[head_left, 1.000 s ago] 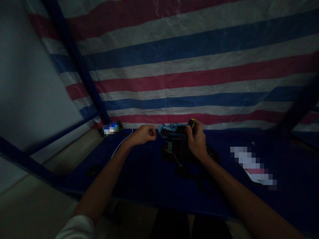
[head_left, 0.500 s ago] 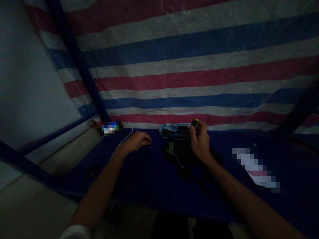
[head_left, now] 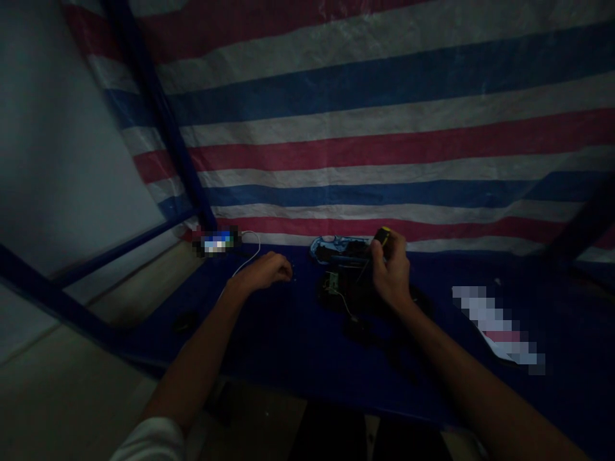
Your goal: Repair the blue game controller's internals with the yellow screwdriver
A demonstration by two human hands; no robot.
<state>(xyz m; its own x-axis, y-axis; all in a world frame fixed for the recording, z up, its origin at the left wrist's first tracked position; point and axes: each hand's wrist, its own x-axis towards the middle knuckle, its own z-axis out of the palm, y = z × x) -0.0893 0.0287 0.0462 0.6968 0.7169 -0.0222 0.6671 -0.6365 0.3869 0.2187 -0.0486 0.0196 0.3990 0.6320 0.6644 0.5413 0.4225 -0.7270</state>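
My right hand point(head_left: 393, 272) is closed around the black and yellow handle of a screwdriver point(head_left: 383, 237), whose thin shaft slants down to the left. Below it lies a dark chassis point(head_left: 355, 296), hard to make out in the dim light, with a small green circuit board point(head_left: 333, 282) and a thin pale wire. Behind the chassis rests a light blue plastic shell point(head_left: 331, 250), which looks like a toy car body. My left hand point(head_left: 273, 270) is low over the blue tabletop with curled fingers, beside tiny bits point(head_left: 295, 272). What its fingertips hold, if anything, is hidden.
A lit, blurred-out device point(head_left: 216, 242) with a white cable point(head_left: 252, 256) sits at the back left. White paper point(head_left: 500, 333) lies on the right of the blue table point(head_left: 273, 358). Blue posts point(head_left: 158, 115) and a striped sheet point(head_left: 336, 153) stand behind.
The whole view has shifted slightly, so everything sits a little further right. Both hands keep nearly the same pose, and the screwdriver stays in my right hand.
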